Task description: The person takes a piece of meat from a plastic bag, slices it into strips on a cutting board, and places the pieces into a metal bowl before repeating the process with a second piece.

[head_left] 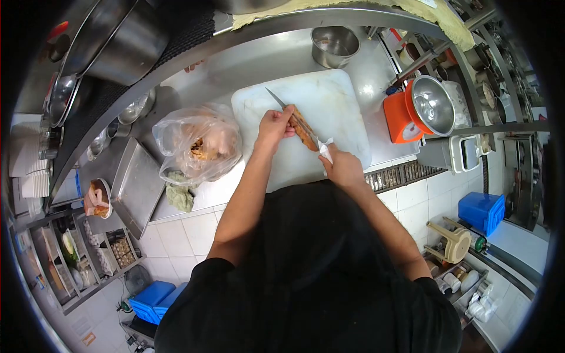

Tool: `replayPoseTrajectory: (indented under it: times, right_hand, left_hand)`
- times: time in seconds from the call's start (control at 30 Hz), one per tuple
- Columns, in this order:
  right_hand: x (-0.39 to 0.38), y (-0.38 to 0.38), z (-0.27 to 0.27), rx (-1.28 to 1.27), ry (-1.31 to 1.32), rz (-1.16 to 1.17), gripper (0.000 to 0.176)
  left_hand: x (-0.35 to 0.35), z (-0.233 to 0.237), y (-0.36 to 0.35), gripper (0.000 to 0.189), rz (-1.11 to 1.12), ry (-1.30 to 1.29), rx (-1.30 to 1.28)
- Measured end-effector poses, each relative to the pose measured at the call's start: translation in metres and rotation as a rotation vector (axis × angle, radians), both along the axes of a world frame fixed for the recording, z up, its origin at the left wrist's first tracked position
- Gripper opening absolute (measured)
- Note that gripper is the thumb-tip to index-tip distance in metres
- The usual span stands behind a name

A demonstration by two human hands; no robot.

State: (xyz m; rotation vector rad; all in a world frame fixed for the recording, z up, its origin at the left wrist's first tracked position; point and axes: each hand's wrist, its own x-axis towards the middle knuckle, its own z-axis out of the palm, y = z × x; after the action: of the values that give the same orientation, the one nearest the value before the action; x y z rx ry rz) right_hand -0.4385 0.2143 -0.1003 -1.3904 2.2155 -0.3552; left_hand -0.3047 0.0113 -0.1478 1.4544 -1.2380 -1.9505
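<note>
Over the white cutting board (259,97), my right hand (343,169) is closed round the handle of a long knife (274,97), with a bit of white paper or cloth (325,152) at the grip. The blade points away to the upper left and lies along a long golden-brown piece of food (305,137), perhaps cooked meat. My left hand (275,126) pinches this piece near its upper end, thumb and fingers close to the blade. Left of the board sits a clear plastic bag (173,132) with pale and browned pieces of food inside.
A steel pot (335,52) stands behind the board. To the right, an orange scale (399,117) carries a steel bowl (434,105). A greenish cloth (179,198) and a metal tray (136,188) lie at left. A steel shelf edge (282,28) crosses above the counter.
</note>
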Motion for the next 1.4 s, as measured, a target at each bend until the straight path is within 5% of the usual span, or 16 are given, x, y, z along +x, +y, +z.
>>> replayPoseTrajectory:
  times: [0.43, 0.73, 1.03, 1.23, 1.4]
  right_hand:
    - [-0.019, 0.029, 0.003, -0.077, -0.362, -0.013, 0.041]
    - [-0.035, 0.034, 0.015, -0.040, -0.251, 0.073, 0.037]
    - [-0.020, 0.049, 0.007, -0.025, -0.110, 0.010, 0.044]
    - [-0.019, 0.049, 0.010, 0.003, -0.105, 0.000, 0.044]
    - [-0.017, 0.049, 0.004, 0.006, -0.093, -0.010, 0.043]
  left_hand:
    - [-0.001, -0.002, 0.014, 0.075, -0.177, -0.083, -0.206]
    - [-0.013, 0.015, 0.011, 0.061, -0.145, -0.301, -0.177]
    - [-0.012, -0.006, 0.001, 0.039, -0.273, -0.651, -0.496]
    - [0.011, -0.009, -0.004, 0.021, -0.156, -0.187, -0.136]
    - [0.018, -0.015, -0.004, 0.018, -0.152, -0.119, -0.094]
